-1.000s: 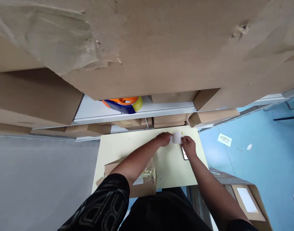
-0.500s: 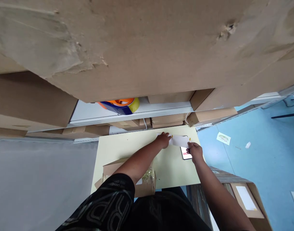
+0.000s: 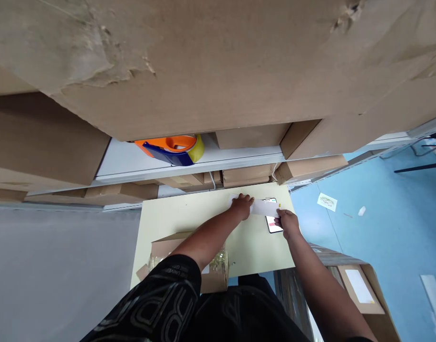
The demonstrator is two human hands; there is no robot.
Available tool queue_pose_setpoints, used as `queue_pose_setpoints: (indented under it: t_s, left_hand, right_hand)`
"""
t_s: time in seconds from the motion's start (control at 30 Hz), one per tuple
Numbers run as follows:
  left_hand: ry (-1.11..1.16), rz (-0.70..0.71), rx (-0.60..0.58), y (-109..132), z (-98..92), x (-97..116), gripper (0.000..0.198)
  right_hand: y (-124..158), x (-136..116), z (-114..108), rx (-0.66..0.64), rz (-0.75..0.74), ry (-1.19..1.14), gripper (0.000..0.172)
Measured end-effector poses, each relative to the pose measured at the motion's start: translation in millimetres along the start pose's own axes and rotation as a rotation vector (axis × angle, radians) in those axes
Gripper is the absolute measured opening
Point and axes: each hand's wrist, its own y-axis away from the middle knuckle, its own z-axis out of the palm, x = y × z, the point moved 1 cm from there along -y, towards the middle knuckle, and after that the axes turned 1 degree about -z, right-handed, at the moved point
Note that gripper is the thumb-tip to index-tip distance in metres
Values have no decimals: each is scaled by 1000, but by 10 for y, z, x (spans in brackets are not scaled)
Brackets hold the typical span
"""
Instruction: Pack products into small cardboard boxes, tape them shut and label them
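A white paper strip (image 3: 265,208) with small yellow marks stretches between my two hands above the table. My left hand (image 3: 242,207) is closed on its left part, and a short end pokes out beyond the fingers. My right hand (image 3: 288,222) pinches the strip's right end between thumb and fingers. Partly covered by the strip, a phone (image 3: 274,226) with a lit screen lies on the pale table (image 3: 253,251). Under my left forearm sits an open cardboard box (image 3: 216,280) holding clear, crinkled plastic wrapping; the forearm hides part of it.
A large cardboard carton (image 3: 218,66) hangs over the upper view. On the shelf (image 3: 132,164) behind the table rests an orange and blue tape dispenser (image 3: 173,148). Right of me stands an open carton (image 3: 373,294). A printed card (image 3: 326,202) lies on the blue floor.
The view has shifted slightly, revealing more of the tape dispenser. Both hands keep hold of the paper strip, and more of its left end shows past my left hand.
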Motion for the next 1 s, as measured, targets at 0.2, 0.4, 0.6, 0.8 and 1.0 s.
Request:
queue_pose_setpoints:
  t_s: [0.2, 0.4, 0.6, 0.8, 1.0]
  left_hand:
    - [6, -7, -4, 25, 15, 3, 84]
    - [-28, -20, 11, 16, 53, -14, 82]
    - [-56, -24, -14, 60, 22, 34, 108]
    - [27, -29, -50, 145, -153, 53, 110]
    - [535, 86, 74, 696, -534, -19, 50]
  right_hand:
    - [39, 67, 8, 12, 32, -38, 27]
    - [52, 41, -150, 136, 69, -106, 22]
    - [280, -223, -743, 49, -29, -245, 30]
    - [831, -471, -904, -232, -125, -401, 37]
    - [1271, -767, -691, -430, -147, -445, 36]
